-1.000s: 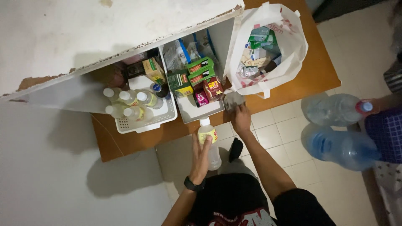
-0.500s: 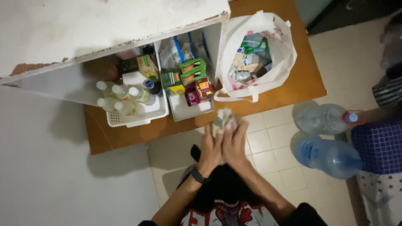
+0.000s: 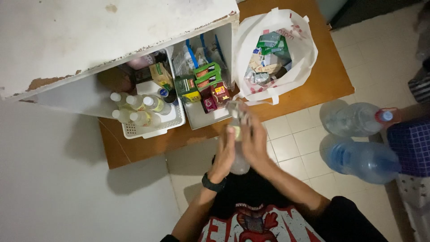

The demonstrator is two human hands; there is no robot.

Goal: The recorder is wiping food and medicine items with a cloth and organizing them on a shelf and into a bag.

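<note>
While both hands clasp a clear plastic bottle [image 3: 238, 154] upright, left hand [image 3: 224, 154] and right hand [image 3: 254, 144] stay pressed round it, a crumpled wrapper [image 3: 237, 110] at its top, near slatted white baskets [image 3: 154, 127]; bottle raised since a second ago

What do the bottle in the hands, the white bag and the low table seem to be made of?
Bottle: probably clear plastic, glossy; the dark shirt shows through its base.
Bag: thin white plastic, slightly shiny, with soft creases and loop handles.
Table: looks like wood or wood laminate, smooth brown; which one cannot be told.
</note>
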